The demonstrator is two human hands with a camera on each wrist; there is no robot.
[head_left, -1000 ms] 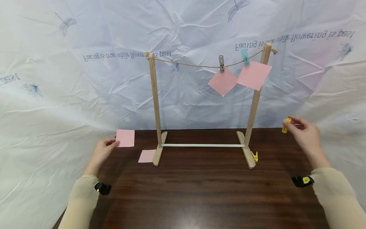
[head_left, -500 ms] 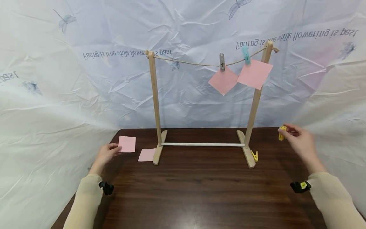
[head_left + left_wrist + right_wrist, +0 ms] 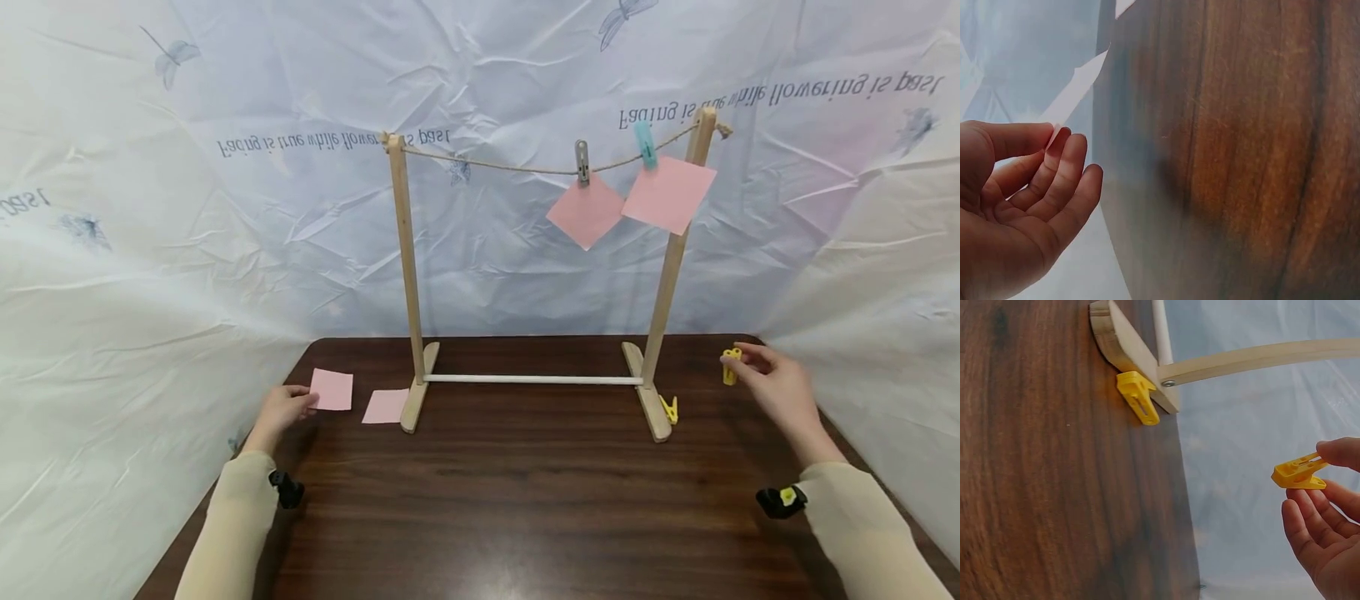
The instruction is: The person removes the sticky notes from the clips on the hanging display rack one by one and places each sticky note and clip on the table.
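Left hand (image 3: 282, 408) pinches paper (image 3: 332, 390) near the table's (image 3: 510, 475) far-left corner, right hand (image 3: 782, 390) a clip (image 3: 730, 367) near its far-right corner, both arms (image 3: 228, 525) spread wide.

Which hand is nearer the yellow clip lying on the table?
Right. The right hand is to the right of the yellow clip; the left hand is left of the stand, pinching pink paper.

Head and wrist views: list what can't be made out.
Left wrist: the broad face of the held pink paper, turned nearly edge-on.
Right wrist: rest of the right hand, cut off by the right edge.
Head: right edge of the tabletop paper, seemingly covered by the stand's left foot.
Head: some backdrop lettering, hidden behind the stand's left post.
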